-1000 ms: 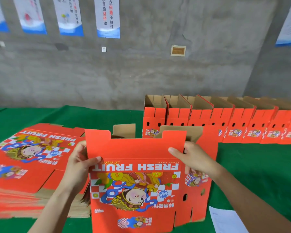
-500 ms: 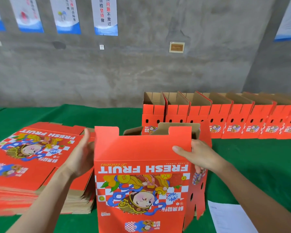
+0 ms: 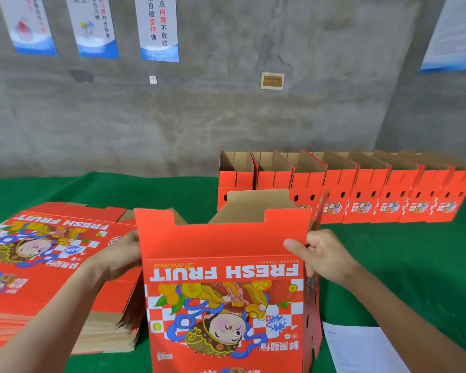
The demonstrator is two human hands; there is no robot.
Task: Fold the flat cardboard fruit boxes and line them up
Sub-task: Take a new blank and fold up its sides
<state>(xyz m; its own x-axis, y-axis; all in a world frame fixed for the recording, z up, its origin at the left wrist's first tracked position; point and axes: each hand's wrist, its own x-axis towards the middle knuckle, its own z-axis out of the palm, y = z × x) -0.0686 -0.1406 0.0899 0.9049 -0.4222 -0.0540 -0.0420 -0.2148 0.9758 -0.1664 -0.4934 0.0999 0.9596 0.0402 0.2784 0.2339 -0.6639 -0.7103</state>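
holding the opened box (image 3: 223, 292) upright on the green table (image 3: 404, 265), my right hand (image 3: 326, 257) pinching its right corner, thumb on the front; my left hand (image 3: 119, 255) at its left edge, fingers hidden, i cannot tell their grip; flat stack (image 3: 38, 267) on my left, folded row (image 3: 361, 189) behind

Cardboard on cloth
The box (image 3: 226, 251) is showing smooth printed card outside, raw brown inside; the tablecloth (image 3: 401, 265) is looking matt, the wall (image 3: 226, 125) rough concrete.

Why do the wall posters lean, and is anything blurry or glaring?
Head view: wide-angle lens tilts the posters and bends the row of folded boxes; the flat stack looks slightly soft; even light, no glare on the held box.
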